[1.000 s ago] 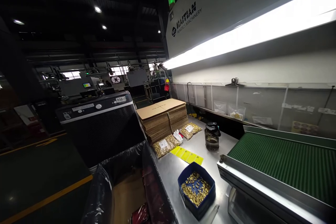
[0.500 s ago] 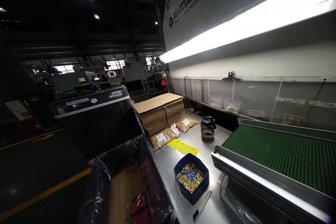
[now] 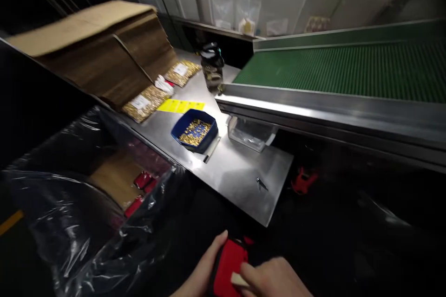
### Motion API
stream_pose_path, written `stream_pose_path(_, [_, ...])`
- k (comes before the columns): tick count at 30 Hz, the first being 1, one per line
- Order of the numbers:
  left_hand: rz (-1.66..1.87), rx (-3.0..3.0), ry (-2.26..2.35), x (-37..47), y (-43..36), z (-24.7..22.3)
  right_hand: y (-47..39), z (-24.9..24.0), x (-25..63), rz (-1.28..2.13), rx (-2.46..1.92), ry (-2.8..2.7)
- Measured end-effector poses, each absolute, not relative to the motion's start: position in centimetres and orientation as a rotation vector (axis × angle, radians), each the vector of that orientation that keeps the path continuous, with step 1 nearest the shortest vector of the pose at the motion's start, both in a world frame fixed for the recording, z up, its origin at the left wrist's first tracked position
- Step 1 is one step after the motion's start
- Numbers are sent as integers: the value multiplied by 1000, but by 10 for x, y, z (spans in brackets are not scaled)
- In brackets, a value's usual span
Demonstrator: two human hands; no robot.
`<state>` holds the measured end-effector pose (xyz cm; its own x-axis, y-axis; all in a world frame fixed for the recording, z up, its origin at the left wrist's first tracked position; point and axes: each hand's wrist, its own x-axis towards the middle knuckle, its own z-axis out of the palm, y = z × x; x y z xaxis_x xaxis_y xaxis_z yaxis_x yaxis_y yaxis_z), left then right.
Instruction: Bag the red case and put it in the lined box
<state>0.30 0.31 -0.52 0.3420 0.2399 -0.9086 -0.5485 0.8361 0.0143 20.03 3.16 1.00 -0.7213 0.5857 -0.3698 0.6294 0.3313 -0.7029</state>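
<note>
A steel counter (image 3: 240, 176) beside a green conveyor (image 3: 341, 67) carries a blue tray (image 3: 195, 132) of gold parts; below its near edge, left hand (image 3: 204, 271) and right hand (image 3: 275, 278) grip a red part (image 3: 228, 264).

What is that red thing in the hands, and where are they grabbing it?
A red part. The left hand wraps its left side; the right hand grips its right edge.

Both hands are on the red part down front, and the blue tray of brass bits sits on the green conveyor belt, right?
Not quite. The head view shows both hands, left hand and right hand, on the red part, but the blue tray of brass bits sits on the steel table, beside and below the green conveyor belt, not on it.
</note>
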Motion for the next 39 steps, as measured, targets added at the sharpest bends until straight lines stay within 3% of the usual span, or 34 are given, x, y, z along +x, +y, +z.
stream_pose_path(13, [459,-186,1236,1,13,1,39,22,200,-1206,1171,2549])
stream_pose_path(39, [422,-207,1189,-5,18,1,53,26,197,-1300,1052,2527])
